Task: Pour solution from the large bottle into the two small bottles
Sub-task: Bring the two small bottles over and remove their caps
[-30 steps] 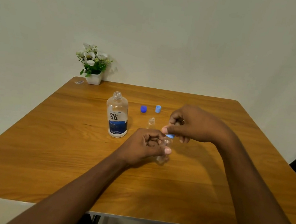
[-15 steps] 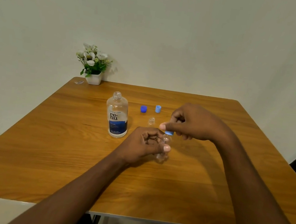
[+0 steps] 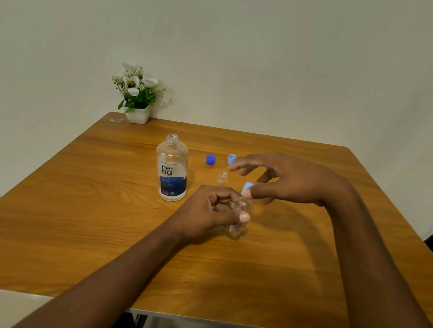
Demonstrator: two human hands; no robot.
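The small bottle [image 3: 237, 228] stands near the middle of the bench [image 3: 94, 203], just in front of the person. The left hand [image 3: 215, 207] is wrapped round its clear body, fingers curled and thumb across the front, so that little more than the base shows. Just above its mouth the right hand [image 3: 290, 181] pinches a pale blue cap [image 3: 247, 187] between the thumb and one fingertip, with the other fingers spread loose. The cap sits tilted and looks free of the neck, though the gap is hard to read. This appears to be the uncapping that comes before pouring. To do it well, the left hand should hold the bottle upright and planted on the bench without squeezing its thin wall. The right hand should lift the cap straight up and park it with the others. A second small bottle [image 3: 222, 177] stands open just behind the left hand. It looks light enough to tip, so the way to the caps is better taken around it than over it. The large bottle [image 3: 171, 174] stands upright and uncapped a little to the left, within easy reach. Beyond it lie a dark blue cap [image 3: 210, 159] and a loose pale cap [image 3: 232, 159]. I cannot tell whether either small bottle holds any liquid. A pot of flowers [image 3: 139, 98] sits at the far left corner, well apart.
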